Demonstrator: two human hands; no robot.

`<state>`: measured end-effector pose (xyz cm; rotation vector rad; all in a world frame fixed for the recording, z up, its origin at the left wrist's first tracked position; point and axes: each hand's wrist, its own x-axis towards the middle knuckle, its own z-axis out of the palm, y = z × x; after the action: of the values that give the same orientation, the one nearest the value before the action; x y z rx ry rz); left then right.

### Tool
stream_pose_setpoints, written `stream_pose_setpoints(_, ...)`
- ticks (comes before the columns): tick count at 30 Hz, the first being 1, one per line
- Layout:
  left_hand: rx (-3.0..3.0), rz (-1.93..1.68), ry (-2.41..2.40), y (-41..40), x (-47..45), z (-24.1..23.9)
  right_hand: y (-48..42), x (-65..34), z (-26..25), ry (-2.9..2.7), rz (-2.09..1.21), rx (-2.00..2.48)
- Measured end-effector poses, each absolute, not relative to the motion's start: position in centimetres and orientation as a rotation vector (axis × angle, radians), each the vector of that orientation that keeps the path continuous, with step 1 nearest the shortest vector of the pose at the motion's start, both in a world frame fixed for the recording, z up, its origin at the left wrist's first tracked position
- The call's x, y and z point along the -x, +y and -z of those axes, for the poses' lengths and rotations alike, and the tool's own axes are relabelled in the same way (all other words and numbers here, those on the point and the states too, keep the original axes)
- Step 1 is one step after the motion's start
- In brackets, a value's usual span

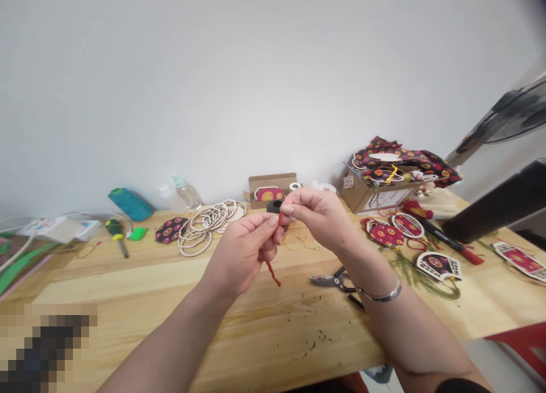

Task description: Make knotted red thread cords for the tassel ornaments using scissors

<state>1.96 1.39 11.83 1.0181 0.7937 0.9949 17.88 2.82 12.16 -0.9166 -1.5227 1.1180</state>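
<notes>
A red cord runs between my two hands above the wooden table. My left hand pinches it between thumb and fingers, and its loose end dangles below. Close against it, my right hand grips the upper part of the same cord with thumb and forefinger. The cord's middle is mostly covered by my fingers. Below my right forearm lies a pair of pruning shears, partly hidden. Behind my hands rests a loop of thin yellow cord.
Left stand a teal thread cone, a screwdriver and stacked wooden frames. At right are a cardboard box heaped with patterned fabric, several fabric ornaments with tassels, and a brush. Dark scraps dot the table.
</notes>
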Motion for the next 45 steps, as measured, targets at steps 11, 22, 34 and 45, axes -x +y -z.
stream_pose_setpoints(11, -1.066, -1.053, 0.840, 1.5, -1.9, -11.6, 3.9, -18.6, -11.8, -1.441, -1.021, 0.976)
stream_pose_setpoints(22, -1.128, -1.001, 0.828, 1.3, -1.9, -11.5, 3.6, -18.2, -11.6, -1.375, -1.378, 0.818)
stream_pose_setpoints(34, -1.538, -1.161, 0.929, 1.7, -1.1, -10.7, 3.0, -18.1, -12.1, -1.537, -1.145, 0.828)
stream_pose_setpoints(45, -1.304, -1.376, 0.850, 2.0, -1.4, -10.8, 3.2, -17.4, -10.9, -1.554, -1.348, 0.604)
